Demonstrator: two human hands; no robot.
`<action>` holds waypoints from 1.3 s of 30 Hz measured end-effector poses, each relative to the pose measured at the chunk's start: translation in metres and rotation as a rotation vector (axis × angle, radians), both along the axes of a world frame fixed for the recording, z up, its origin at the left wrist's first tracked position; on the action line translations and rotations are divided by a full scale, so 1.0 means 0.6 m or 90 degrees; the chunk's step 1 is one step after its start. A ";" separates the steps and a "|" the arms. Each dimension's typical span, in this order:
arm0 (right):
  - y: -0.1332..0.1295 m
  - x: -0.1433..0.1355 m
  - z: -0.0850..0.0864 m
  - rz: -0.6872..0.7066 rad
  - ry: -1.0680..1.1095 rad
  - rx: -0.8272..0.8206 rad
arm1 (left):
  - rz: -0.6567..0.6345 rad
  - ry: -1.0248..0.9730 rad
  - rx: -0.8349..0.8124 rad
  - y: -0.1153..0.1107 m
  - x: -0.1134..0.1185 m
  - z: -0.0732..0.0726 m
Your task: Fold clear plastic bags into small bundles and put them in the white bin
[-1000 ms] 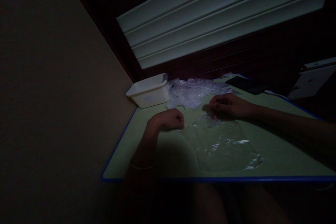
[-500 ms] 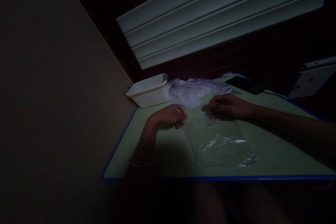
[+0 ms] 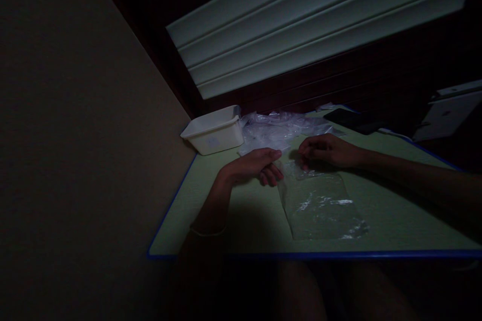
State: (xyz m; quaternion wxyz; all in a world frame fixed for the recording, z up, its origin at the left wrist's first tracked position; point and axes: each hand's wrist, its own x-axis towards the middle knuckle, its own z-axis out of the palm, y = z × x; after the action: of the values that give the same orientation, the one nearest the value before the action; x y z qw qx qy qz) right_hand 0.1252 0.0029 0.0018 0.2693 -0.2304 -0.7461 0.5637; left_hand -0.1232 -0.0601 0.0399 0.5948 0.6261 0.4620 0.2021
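Observation:
A clear plastic bag (image 3: 320,210) lies flat on the green tabletop, its glossy creases catching the light. At the bag's upper left edge is my left hand (image 3: 259,163), thumb stretched out and apart from the loosely bent fingers. My right hand (image 3: 326,150) is over the bag's upper edge, its fingers curled and pinched together on the plastic there. The exact contact under the right fingertips is dark and partly hidden.
A white plastic bin (image 3: 220,135) stands at the back left by the wall. Beside it spreads a pile of clear plastic bags (image 3: 271,128). A dark flat device (image 3: 352,120) lies at the back right. The table has a blue edge (image 3: 320,256).
My left hand has moved right, and its thumb has straightened away from the fingers. The bag's left edge has shifted right and now runs straighter. My right hand has stayed in place.

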 end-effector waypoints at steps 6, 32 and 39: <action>-0.003 0.000 0.003 -0.010 -0.011 0.011 | 0.003 -0.010 0.004 0.010 0.005 -0.019; -0.002 0.002 0.009 -0.076 0.010 0.073 | -0.037 0.029 0.090 0.004 0.019 -0.019; -0.014 -0.002 0.010 0.036 -0.098 0.085 | -0.036 0.045 0.118 0.003 0.023 -0.017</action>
State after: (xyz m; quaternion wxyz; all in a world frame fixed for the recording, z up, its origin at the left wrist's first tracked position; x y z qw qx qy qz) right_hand 0.1240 -0.0057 0.0076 0.2101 -0.2335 -0.8066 0.5008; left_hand -0.1095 -0.0581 0.0296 0.5234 0.6979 0.4440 0.2045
